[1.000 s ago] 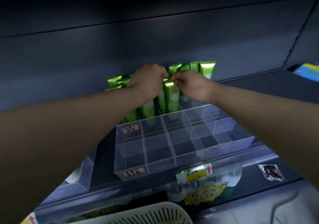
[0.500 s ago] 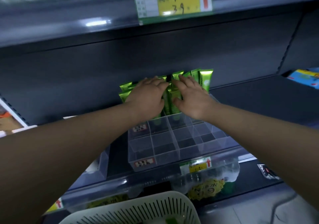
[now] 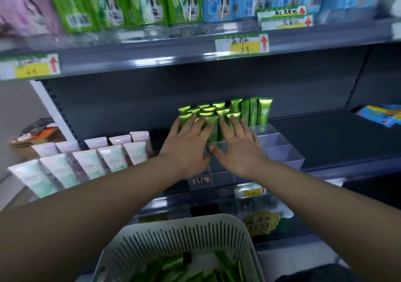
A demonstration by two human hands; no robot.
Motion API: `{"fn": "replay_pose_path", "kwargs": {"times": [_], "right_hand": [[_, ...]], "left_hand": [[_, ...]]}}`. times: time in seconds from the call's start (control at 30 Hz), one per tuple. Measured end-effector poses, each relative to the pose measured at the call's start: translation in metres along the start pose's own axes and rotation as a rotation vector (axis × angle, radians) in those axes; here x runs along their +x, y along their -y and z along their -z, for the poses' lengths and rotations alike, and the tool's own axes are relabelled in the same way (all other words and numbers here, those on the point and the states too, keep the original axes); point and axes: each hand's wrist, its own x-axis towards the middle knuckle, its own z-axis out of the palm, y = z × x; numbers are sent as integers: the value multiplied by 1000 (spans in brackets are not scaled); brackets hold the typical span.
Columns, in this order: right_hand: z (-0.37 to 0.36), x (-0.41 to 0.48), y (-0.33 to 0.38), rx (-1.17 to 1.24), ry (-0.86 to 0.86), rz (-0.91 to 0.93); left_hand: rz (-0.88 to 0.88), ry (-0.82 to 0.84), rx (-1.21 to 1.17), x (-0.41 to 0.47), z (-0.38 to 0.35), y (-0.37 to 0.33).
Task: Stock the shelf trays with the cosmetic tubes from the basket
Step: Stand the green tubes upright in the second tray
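The fingers (image 3: 192, 124) of the left hand (image 3: 186, 149) are straight and spread out, and they hold nothing. They lie flat on the front of the green tubes (image 3: 252, 110). The fingers (image 3: 237, 124) of the right hand (image 3: 236, 151) are spread the same way, just beside them, and hold nothing too. The picture is a bit blurry, so the fingertips may be pushing on the tubes or only sitting very close to them. The green tubes stand up in rows at the back of the clear tray (image 3: 282, 151) on the middle shelf. The boxes at the front and right of the tray have no tubes in them yet. Down below, near the person, is the white basket (image 3: 180, 231), and more green tubes (image 3: 171, 266) lie inside it. So I think the job is partly done: the back of the tray is full, the front is not, and there are more tubes to bring up. To the left stand pale tubes (image 3: 86, 162) in another tray, and they look full already.
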Motion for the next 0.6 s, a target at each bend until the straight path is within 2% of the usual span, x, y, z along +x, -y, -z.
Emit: {"fn": "replay_pose_path", "kwargs": {"times": [0.3, 0.6], "right_hand": [[-40, -61, 31, 14, 14, 69], [-99, -111, 33, -44, 175, 109]], "left_hand": [[60, 8, 27, -85, -19, 7], [150, 96, -22, -148, -72, -2]]}}
